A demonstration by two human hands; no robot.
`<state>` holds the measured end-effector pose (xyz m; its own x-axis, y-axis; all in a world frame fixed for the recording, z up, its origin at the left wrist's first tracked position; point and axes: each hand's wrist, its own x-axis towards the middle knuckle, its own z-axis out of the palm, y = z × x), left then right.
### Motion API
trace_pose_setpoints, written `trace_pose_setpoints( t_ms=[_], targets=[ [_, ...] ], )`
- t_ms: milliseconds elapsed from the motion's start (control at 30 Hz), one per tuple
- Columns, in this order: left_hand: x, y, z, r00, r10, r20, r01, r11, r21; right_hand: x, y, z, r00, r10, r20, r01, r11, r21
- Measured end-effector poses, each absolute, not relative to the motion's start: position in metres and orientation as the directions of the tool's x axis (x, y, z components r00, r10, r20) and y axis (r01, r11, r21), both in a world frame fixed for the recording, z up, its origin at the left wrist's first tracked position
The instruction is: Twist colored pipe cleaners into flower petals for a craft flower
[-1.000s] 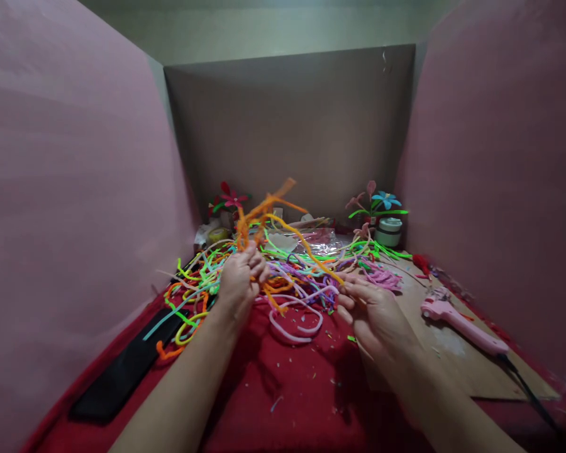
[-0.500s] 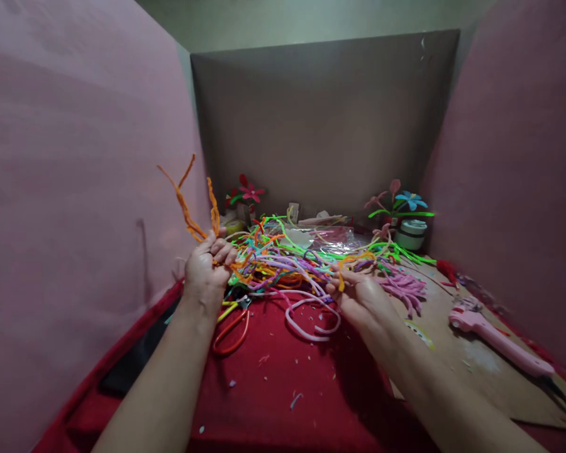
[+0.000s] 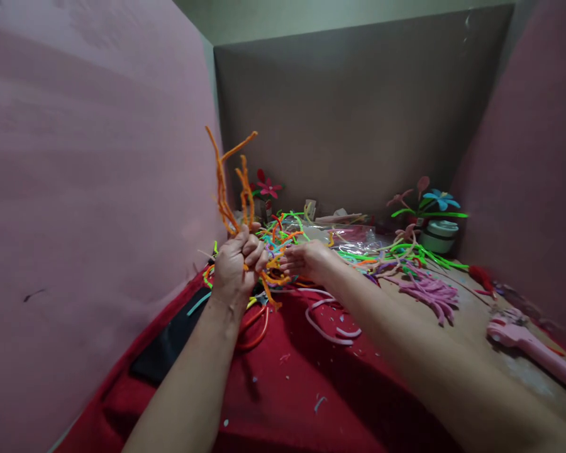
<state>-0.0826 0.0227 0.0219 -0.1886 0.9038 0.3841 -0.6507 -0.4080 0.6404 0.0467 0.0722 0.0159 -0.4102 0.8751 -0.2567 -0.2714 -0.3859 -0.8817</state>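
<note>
My left hand [image 3: 236,267] is clenched in a fist round a bunch of orange pipe cleaners [image 3: 231,189] that stick up above it and poke out below. My right hand [image 3: 306,259] reaches across to the left, its fingertips pinching at the orange strands right beside the left fist. Behind both hands lies a tangled heap of coloured pipe cleaners [image 3: 358,255] in green, pink, purple and orange. Orange-handled scissors [image 3: 257,324] lie on the red cloth [image 3: 302,402] just under my left wrist.
A pink glue gun [image 3: 531,346] lies on a brown board [image 3: 471,314] at the right. Pipe-cleaner flowers [image 3: 434,201] stand in a small pot at the back right, another flower [image 3: 266,187] at the back left. A black flat case [image 3: 170,343] lies left. Pink and grey panels wall in the space.
My left hand has drawn the orange bunch up and out of the heap. My right hand has crossed from the right side over to the left fist. The view has swung left.
</note>
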Motion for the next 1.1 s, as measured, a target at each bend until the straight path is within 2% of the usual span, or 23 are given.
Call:
trace_pose_setpoints(
  t_ms=[100, 167, 233, 333, 433, 567, 633, 800, 867, 967, 1033, 1100],
  targets=[
    [-0.073, 0.020, 0.018, 0.010, 0.948, 0.320, -0.554, -0.261, 0.791, 0.067, 0.058, 0.013, -0.465, 0.877, -0.120, -0.292, -0.279, -0.915],
    [-0.063, 0.017, 0.014, 0.174, 0.964, 0.200, -0.461, -0.100, 0.882, 0.082, 0.046, 0.010, -0.534, 0.844, 0.061, -0.351, -0.156, -0.923],
    [-0.050, 0.013, 0.009, 0.306, 0.950, 0.059, -0.365, 0.060, 0.929, 0.093, 0.036, 0.006, -0.532, 0.829, 0.171, -0.424, -0.086, -0.902],
    [-0.029, 0.004, 0.002, 0.443, 0.889, -0.117, -0.234, 0.240, 0.942, 0.102, 0.025, 0.000, -0.432, 0.877, 0.211, -0.509, -0.044, -0.859],
    [-0.013, -0.004, -0.003, 0.503, 0.837, -0.216, -0.109, 0.309, 0.945, 0.109, 0.023, -0.004, -0.353, 0.926, 0.133, -0.553, -0.092, -0.828],
    [-0.009, -0.007, -0.004, 0.525, 0.811, -0.259, 0.017, 0.294, 0.956, 0.127, 0.029, -0.003, -0.229, 0.973, 0.027, -0.649, -0.132, -0.749],
    [-0.015, -0.004, -0.005, 0.504, 0.820, -0.271, 0.063, 0.278, 0.959, 0.140, 0.031, -0.004, -0.224, 0.975, 0.002, -0.662, -0.150, -0.734],
    [-0.026, 0.009, -0.009, 0.406, 0.869, -0.283, 0.147, 0.243, 0.959, 0.162, 0.028, -0.019, -0.511, 0.858, -0.053, -0.450, -0.320, -0.834],
    [-0.027, 0.012, -0.009, 0.383, 0.887, -0.258, 0.199, 0.193, 0.961, 0.165, 0.027, -0.027, -0.549, 0.831, -0.086, -0.358, -0.327, -0.875],
    [-0.030, 0.017, -0.007, 0.321, 0.933, -0.160, 0.302, 0.059, 0.951, 0.171, 0.028, -0.033, -0.525, 0.847, -0.086, -0.317, -0.288, -0.904],
    [-0.036, 0.022, -0.007, 0.252, 0.968, -0.022, 0.377, -0.077, 0.923, 0.179, 0.030, -0.031, -0.511, 0.859, -0.031, -0.356, -0.244, -0.902],
    [-0.043, 0.028, -0.010, 0.183, 0.976, 0.115, 0.551, -0.199, 0.811, 0.190, 0.032, -0.025, -0.489, 0.871, 0.039, -0.420, -0.196, -0.886]
  ],
)
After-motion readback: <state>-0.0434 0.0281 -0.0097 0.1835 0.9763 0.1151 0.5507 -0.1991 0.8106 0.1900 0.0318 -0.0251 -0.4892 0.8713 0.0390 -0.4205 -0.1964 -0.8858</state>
